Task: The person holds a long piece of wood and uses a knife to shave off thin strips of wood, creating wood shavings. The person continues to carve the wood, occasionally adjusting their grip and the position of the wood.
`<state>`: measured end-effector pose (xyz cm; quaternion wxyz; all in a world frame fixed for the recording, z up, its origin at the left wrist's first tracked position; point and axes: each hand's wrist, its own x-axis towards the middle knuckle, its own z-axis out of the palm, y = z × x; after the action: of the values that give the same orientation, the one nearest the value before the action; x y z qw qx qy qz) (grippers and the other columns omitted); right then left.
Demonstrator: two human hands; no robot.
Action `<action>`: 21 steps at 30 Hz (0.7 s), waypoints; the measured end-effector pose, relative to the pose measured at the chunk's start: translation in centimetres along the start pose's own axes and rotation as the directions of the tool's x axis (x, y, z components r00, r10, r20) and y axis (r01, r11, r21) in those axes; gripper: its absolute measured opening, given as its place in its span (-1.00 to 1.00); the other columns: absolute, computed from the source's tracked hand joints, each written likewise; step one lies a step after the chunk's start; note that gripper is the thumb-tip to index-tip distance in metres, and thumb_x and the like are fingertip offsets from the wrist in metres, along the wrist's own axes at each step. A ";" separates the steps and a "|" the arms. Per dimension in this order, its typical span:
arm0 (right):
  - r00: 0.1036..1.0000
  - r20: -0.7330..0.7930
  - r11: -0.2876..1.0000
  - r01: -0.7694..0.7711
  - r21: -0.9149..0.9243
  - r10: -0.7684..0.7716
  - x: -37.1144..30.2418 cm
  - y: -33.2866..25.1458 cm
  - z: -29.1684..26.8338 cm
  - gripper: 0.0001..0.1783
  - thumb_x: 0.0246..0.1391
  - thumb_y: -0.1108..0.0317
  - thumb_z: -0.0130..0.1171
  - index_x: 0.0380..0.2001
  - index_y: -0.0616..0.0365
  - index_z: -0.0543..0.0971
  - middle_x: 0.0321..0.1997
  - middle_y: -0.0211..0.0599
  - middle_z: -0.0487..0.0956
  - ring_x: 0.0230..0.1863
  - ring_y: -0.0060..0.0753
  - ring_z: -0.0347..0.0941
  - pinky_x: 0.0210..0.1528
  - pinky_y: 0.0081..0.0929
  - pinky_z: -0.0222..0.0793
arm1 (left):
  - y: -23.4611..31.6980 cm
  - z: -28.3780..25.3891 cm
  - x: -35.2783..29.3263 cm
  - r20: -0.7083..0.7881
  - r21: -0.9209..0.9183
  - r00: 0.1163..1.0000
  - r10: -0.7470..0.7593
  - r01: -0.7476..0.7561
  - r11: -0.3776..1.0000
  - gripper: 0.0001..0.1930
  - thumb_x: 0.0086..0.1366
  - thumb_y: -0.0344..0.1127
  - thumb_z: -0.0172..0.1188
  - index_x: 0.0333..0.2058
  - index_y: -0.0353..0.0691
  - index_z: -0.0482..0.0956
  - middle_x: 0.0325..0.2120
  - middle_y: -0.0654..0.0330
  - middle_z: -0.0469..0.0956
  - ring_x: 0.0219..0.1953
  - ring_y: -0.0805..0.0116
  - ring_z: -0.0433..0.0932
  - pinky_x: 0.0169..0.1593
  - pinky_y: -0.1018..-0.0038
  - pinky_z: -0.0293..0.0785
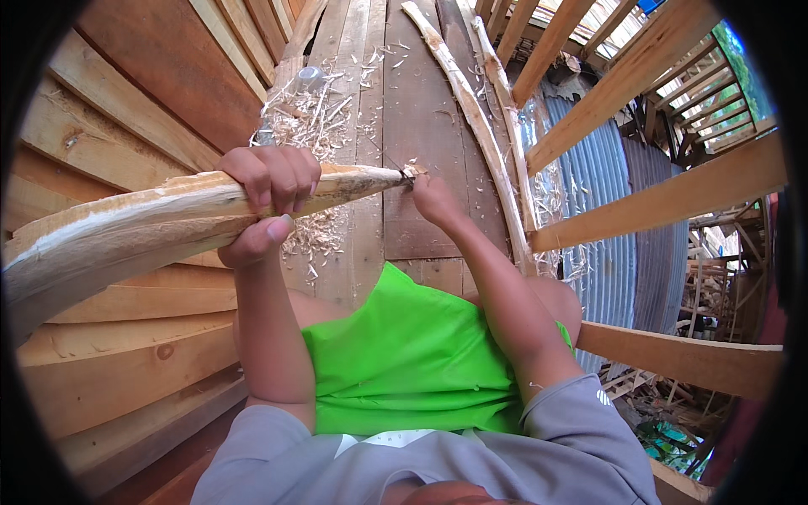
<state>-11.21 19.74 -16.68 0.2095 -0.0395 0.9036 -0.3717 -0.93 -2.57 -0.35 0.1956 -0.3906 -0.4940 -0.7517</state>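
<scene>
A long, pale wooden pole (143,220) with its bark stripped slants in from the left edge and narrows to a point near the middle of the view. My left hand (268,189) wraps around it, fingers over the top and thumb underneath. At the pointed end my right hand (438,200) is closed on a knife, whose short dark blade (406,175) touches the tip. Its handle is hidden inside my fist. A curl of shaved wood (414,167) sits beside the blade.
Wood shavings (316,118) lie heaped on the plank floor (421,227), with a clear cup (310,79) among them. Two peeled poles (467,97) rest along the right. Board walling (143,109) rises at left; wooden railing slats (656,206) stand at right, above corrugated metal sheets (589,202).
</scene>
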 end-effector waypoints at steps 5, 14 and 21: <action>0.994 -0.035 0.981 0.095 -0.168 -0.102 -2.5 -3.2 0.0 -0.32 0.25 0.05 -0.36 -0.36 0.49 0.58 -0.24 0.44 0.54 -0.09 0.44 0.47 0.02 0.07 0.35 | 0.7 -0.8 -0.4 0.002 0.025 1.000 0.002 -0.002 1.000 -0.74 -0.10 -0.41 0.13 -0.43 -0.04 0.24 -0.59 0.34 0.27 -0.53 0.44 0.25 -0.30 0.43 0.22; 0.993 -0.118 0.997 0.018 -0.071 -0.026 -1.0 -0.4 0.9 -0.35 0.25 0.08 -0.34 -0.42 0.47 0.57 -0.24 0.43 0.54 -0.10 0.43 0.47 0.02 0.10 0.36 | 0.4 0.0 -0.1 -0.031 0.020 1.000 -0.004 0.005 1.000 -0.74 -0.07 -0.41 0.14 -0.42 -0.05 0.24 -0.59 0.34 0.25 -0.52 0.43 0.24 -0.29 0.43 0.21; 0.995 0.081 0.995 0.069 -0.076 -0.063 -5.5 -9.5 -0.9 -0.36 0.27 0.09 -0.36 -0.30 0.47 0.59 -0.18 0.38 0.56 -0.04 0.41 0.47 0.09 0.11 0.32 | 0.8 -0.8 -1.2 -0.058 0.039 0.998 -0.012 0.014 0.999 -0.74 -0.09 -0.42 0.13 -0.43 -0.04 0.23 -0.59 0.35 0.25 -0.54 0.44 0.23 -0.28 0.44 0.21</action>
<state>-7.36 14.74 -7.59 0.2306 -0.0919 0.9068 -0.3407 0.02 -3.78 -0.94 0.2126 -0.3614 -0.5054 -0.7542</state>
